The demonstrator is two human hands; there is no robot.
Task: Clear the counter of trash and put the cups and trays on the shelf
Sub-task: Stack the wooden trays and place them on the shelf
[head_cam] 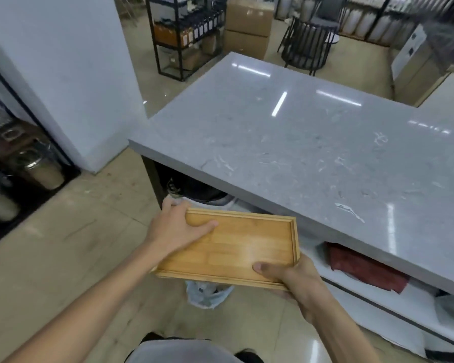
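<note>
The rectangular bamboo tray (pixel 236 247) lies level, long axis left-right; left hand (pixel 173 229) and right hand (pixel 296 279) grip its opposite corners beside the grey stone bench (pixel 312 142).

The tray (pixel 236 247) is pale wood, bamboo by its banded strips, smooth with a soft sheen and a grooved rim. The worktop (pixel 312 142) looks like polished grey stone with white veining, glossy enough to mirror the ceiling lights. On the shelf (pixel 378 305) under it, white and smooth, lies a dark red cloth (pixel 364 268), matt and nubbly. The floor (pixel 63 258) is glazed beige tile, scuffed. A thin crinkled plastic bag (pixel 207 294) lies on it. Shiny metal canisters (pixel 40 169) stand at the left.
</note>
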